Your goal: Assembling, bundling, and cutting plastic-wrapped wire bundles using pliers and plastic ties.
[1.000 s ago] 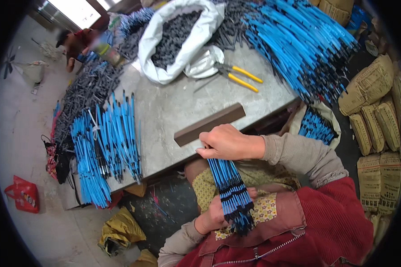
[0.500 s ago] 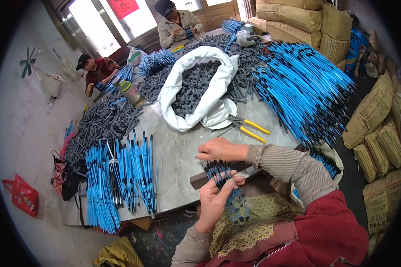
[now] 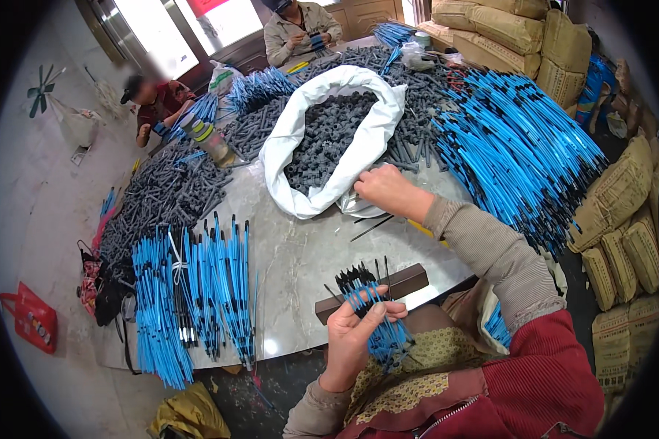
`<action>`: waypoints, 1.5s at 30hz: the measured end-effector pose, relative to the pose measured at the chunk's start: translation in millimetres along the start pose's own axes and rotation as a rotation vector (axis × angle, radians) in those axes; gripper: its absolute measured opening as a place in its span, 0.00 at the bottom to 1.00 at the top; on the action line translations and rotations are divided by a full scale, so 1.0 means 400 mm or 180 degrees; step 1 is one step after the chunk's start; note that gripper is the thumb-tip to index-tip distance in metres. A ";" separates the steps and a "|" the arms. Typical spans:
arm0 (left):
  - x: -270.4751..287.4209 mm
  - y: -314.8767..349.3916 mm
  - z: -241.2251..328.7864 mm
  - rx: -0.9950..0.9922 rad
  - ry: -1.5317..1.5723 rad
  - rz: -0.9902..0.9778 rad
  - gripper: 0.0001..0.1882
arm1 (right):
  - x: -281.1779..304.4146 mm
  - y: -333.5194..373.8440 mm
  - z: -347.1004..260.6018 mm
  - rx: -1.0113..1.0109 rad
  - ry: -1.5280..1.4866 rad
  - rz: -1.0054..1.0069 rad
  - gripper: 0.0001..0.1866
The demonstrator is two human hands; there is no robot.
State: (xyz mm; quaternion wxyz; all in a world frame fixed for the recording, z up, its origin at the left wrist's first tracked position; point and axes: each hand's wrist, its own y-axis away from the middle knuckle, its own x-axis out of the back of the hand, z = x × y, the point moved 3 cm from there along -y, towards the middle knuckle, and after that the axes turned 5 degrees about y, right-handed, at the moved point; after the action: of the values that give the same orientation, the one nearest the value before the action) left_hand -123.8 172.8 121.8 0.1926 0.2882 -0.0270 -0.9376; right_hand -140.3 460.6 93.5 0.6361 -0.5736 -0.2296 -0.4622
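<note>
While the left hand (image 3: 351,335) clasps blue rods (image 3: 386,340), what the right hand (image 3: 388,189) grips is unclear.
Long axis slanting, black tips (image 3: 356,279) point forward-left.

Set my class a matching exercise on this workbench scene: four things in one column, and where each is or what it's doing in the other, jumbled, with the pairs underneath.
Column one
1. left hand
2. right hand
3. white sack
4. brown block

Column two
A. beside the sack's mouth
B. on the table, by its near edge
C. holding a bundle of thin blue rods
D. full of dark grey pieces

Right pairs: 1-C, 2-A, 3-D, 4-B
</note>
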 end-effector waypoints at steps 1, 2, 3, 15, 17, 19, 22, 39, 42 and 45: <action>0.000 -0.003 0.002 0.0071 0.0086 0.0037 0.15 | -0.011 0.000 0.003 0.0030 0.0080 -0.0113 0.04; 0.000 -0.007 0.005 0.0143 0.0171 0.0072 0.15 | -0.021 0.002 0.007 0.0059 0.0161 -0.0226 0.04; 0.002 -0.007 0.005 0.0215 0.0257 0.0117 0.15 | -0.022 -0.001 0.002 0.0092 0.0233 -0.0340 0.03; 0.020 -0.005 -0.008 -0.0022 0.0267 0.0150 0.14 | 0.051 0.025 0.009 0.0045 -0.0106 0.0453 0.03; 0.023 -0.005 -0.012 -0.0051 0.0267 0.0166 0.14 | 0.061 0.035 0.014 0.0029 -0.0215 0.0552 0.04; 0.025 -0.001 -0.013 -0.0102 0.0272 0.0195 0.14 | 0.079 0.038 0.014 -0.0008 -0.0430 0.0736 0.05; 0.023 -0.005 -0.008 -0.0042 0.0385 0.0221 0.14 | 0.116 0.036 0.010 -0.0140 -0.0687 0.0782 0.03; 0.017 0.007 -0.007 -0.0207 0.0327 0.0110 0.15 | 0.445 0.161 -0.160 -0.0841 -0.4500 -0.0550 0.06; 0.015 0.008 -0.006 -0.0168 0.0424 0.0114 0.15 | 0.432 0.170 -0.161 -0.0894 -0.4583 -0.0542 0.06; 0.019 0.012 -0.005 -0.0167 0.0423 0.0146 0.15 | 0.436 0.173 -0.166 -0.0916 -0.4669 -0.0645 0.06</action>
State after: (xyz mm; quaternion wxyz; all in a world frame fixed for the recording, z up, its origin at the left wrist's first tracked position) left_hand -126.9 165.7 116.9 0.2228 0.3440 0.0037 -0.9122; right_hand -15.9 335.4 185.5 0.1932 -0.7877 -0.5833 -0.0435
